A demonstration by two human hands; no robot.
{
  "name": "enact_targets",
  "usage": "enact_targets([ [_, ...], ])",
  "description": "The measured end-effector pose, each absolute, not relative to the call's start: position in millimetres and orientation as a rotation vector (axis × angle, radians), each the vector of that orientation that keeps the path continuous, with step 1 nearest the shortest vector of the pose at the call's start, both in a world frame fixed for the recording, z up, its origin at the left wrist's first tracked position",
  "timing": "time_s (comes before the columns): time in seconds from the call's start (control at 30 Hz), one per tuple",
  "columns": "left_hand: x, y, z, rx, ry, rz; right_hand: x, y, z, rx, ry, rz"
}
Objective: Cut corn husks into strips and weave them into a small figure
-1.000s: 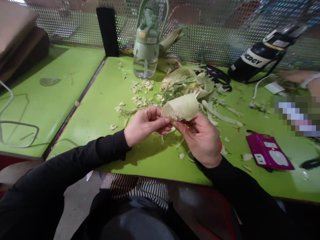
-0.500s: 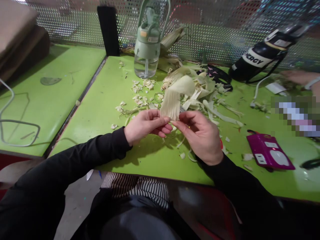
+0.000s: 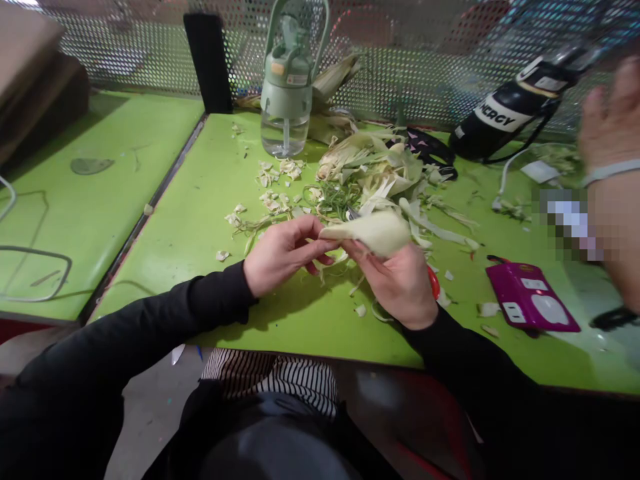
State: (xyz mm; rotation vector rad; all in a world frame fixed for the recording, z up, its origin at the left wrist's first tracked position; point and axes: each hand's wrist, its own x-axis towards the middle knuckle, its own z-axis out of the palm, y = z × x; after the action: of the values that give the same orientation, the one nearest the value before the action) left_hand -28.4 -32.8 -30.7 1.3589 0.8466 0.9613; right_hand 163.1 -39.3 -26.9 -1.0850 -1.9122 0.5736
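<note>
A pale corn husk stretches between my two hands above the front of the green table, its broad part folded over to the right and a little blurred. Its narrow left end is pinched by my left hand. My right hand grips its lower edge with thumb and fingers. Just beyond lies a pile of loose husks with thin green shreds. Red-handled scissors are partly hidden behind my right hand.
A green water bottle stands at the back, and a black bottle leans at the right. A purple power socket block lies at right. Another person's hand reaches in there. Husk scraps litter the middle.
The husk has gone from upright to lying over toward the right, above my right hand. The other person's hand and forearm have come further into view at the right.
</note>
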Motion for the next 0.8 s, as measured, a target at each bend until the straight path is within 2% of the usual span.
enact_targets([
  [0.13,-29,-35,-32,1.809,1.067,1.003,162,-40,-28,-1.168,-1.807,0.791],
  [0.27,-30,-36,-32,2.016,1.144,1.053,161,-40,-30,-1.171,-1.766,0.84],
  [0.4,-30,-34,-28,1.656,1.01,0.964,161,-39,-34,-1.16,-1.818,0.756],
  [0.6,-31,-29,-22,1.1,0.855,0.775,165,-39,-34,-1.046,-2.027,0.286],
  [0.8,-35,-27,-25,0.943,0.824,0.685,166,-39,-29,-0.911,-2.178,0.099],
])
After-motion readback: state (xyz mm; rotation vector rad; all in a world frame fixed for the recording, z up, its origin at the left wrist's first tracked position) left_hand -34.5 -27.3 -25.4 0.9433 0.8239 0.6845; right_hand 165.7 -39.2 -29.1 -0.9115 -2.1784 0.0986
